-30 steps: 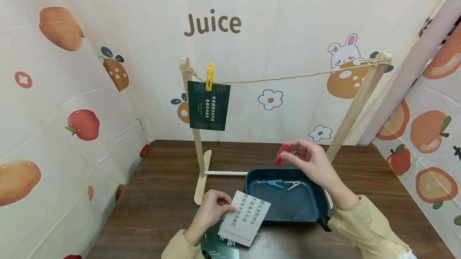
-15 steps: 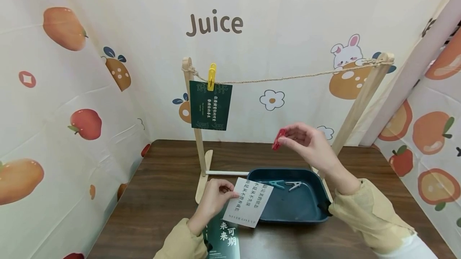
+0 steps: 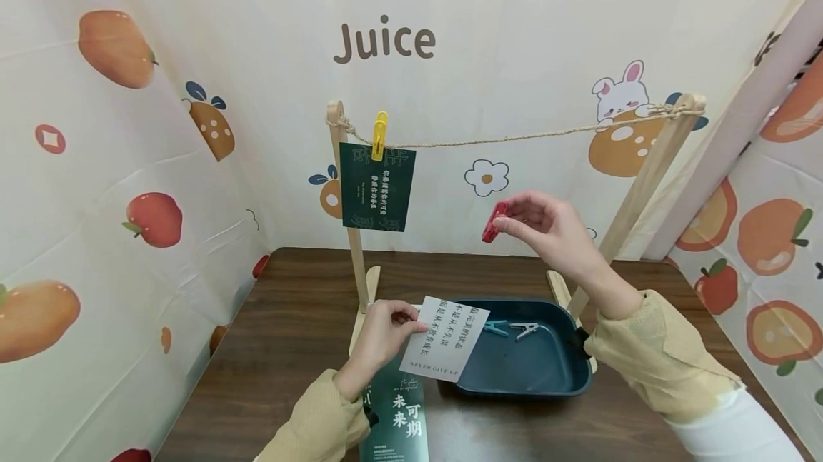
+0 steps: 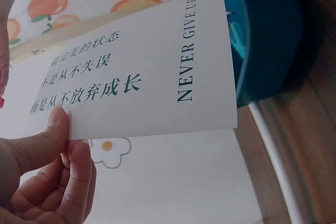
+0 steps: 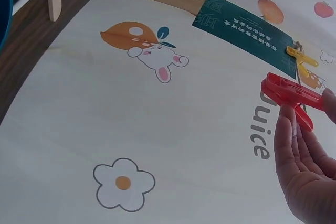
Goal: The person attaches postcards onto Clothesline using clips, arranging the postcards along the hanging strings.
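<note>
Between thumb and fingers my left hand (image 3: 388, 333) pinches a white card (image 3: 445, 339) by its left edge; the card bears dark Chinese lettering and "NEVER GIVE UP". My right hand (image 3: 553, 233) holds a red clothespin (image 3: 494, 222) in the air, to the right of and higher than the card. In the right wrist view the thumb and fingers grip the handles of the red clothespin (image 5: 289, 94). A dark green card (image 3: 377, 191) hangs from the twine (image 3: 495, 141) at its left end, clipped by a yellow clothespin (image 3: 379, 136).
The twine runs between two wooden posts (image 3: 636, 198). A dark blue tray (image 3: 527, 385) on the table (image 3: 257, 348) contains a teal clothespin (image 3: 496, 328) and a white clothespin (image 3: 524, 330). Green printed cards (image 3: 398, 423) lie beneath the left forearm. A fruit-patterned cloth (image 3: 257, 55) stands behind.
Both hands have risen toward the twine, the left with the white card and the right with the red clothespin. The right hand has also shifted slightly left. The hanging green card stays in place.
</note>
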A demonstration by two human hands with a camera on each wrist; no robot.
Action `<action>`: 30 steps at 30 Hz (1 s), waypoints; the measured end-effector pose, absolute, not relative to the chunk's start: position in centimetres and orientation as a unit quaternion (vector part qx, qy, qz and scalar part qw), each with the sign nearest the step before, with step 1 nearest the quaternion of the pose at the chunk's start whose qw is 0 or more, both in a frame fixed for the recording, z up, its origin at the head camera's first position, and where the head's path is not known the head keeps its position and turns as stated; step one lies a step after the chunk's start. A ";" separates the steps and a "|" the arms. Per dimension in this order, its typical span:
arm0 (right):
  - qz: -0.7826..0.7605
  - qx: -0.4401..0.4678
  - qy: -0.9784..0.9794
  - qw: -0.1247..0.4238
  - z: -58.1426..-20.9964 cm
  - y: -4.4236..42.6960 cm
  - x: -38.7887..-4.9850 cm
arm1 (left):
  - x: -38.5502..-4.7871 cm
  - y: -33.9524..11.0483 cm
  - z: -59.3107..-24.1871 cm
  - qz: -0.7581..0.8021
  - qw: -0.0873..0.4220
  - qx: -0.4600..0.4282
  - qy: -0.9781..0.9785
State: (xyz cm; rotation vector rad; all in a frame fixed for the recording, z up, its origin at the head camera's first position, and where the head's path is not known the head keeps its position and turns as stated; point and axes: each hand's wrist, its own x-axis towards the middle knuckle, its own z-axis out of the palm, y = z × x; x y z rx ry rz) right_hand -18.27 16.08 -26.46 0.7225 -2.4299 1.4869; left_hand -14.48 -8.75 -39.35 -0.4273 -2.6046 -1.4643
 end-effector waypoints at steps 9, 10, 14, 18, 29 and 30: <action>0.523 0.250 -0.807 0.112 -25.3 15.8 -18.6 | -15.1 -8.5 -37.9 -0.472 0.072 -0.137 -0.868; 0.523 0.251 -0.806 0.115 -25.2 15.7 -18.6 | -15.1 -8.5 -37.7 -0.469 0.074 -0.138 -0.869; 0.522 0.255 -0.804 0.123 -24.7 15.5 -18.9 | -15.4 -8.4 -37.1 -0.464 0.081 -0.136 -0.872; 0.520 0.264 -0.802 0.131 -24.1 15.3 -19.0 | -15.6 -8.5 -36.6 -0.468 0.077 -0.130 -0.871; 0.501 0.273 -0.809 0.142 -22.0 14.5 -19.5 | -16.4 -8.4 -34.9 -0.469 0.102 -0.127 -0.868; 0.499 0.272 -0.811 0.143 -21.9 14.5 -19.6 | -16.4 -8.4 -34.7 -0.469 0.102 -0.126 -0.868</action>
